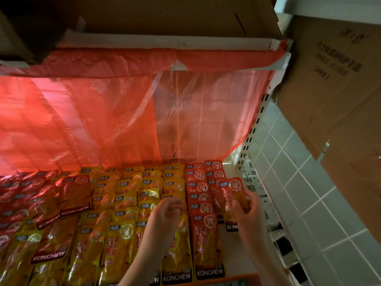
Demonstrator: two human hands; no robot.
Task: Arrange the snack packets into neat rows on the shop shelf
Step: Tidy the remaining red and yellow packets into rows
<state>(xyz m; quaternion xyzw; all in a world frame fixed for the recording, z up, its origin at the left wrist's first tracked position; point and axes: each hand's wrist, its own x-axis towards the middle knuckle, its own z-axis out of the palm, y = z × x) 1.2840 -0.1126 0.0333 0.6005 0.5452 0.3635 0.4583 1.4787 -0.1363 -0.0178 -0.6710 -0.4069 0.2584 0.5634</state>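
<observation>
Yellow packets (123, 203) sat in rows mid-shelf; left hand (165, 215) hovered over them, fingers loosely curled, holding nothing. Right hand (247, 209) pinched a red packet (237, 190) by the red rows (200, 195). Light, floppy, probably slick, so I'd grab edges.

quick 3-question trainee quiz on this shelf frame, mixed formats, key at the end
1. True or false: the right hand holds red packets in its grip.
2. The packet under the left hand belongs to a row of which colour? A) yellow B) green C) blue
3. Fill in: the sheet hanging behind the shelf rows is red ____.

Key
1. True: its fingers curl round a few red packets at the right end of the rows.
2. A: the yellow packets.
3. Plastic: the plastic sheet is translucent.
</observation>
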